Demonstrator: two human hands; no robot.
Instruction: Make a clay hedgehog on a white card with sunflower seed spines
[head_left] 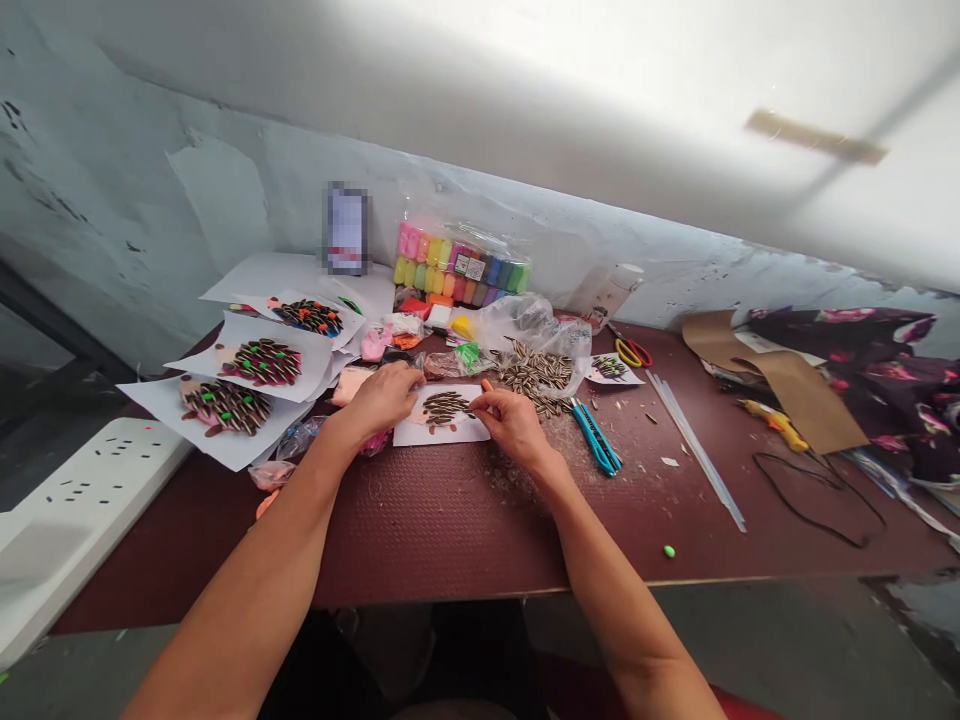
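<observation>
A small white paper sheet (405, 432) lies on the table before me, bearing a hedgehog figure with striped sunflower seeds (447, 408) as spines and brown clay feet. My left hand (386, 400) rests on the sheet's upper left side, fingers bent and holding it down. At the right end of the spines, my right hand (511, 422) is closed in a pinch, with what looks like one seed at its fingertips. Just beyond it, a heap of loose sunflower seeds (536, 370) spills from a clear plastic bag (517, 318).
Finished hedgehog sheets (262, 362) overlap at the left near a white power strip (90, 490). Coloured clay packs (457, 270) lean on the wall. To the right are a blue cutter (596, 438), scissors (634, 352), glue sticks (697, 455) and a corded yellow glue gun (784, 425).
</observation>
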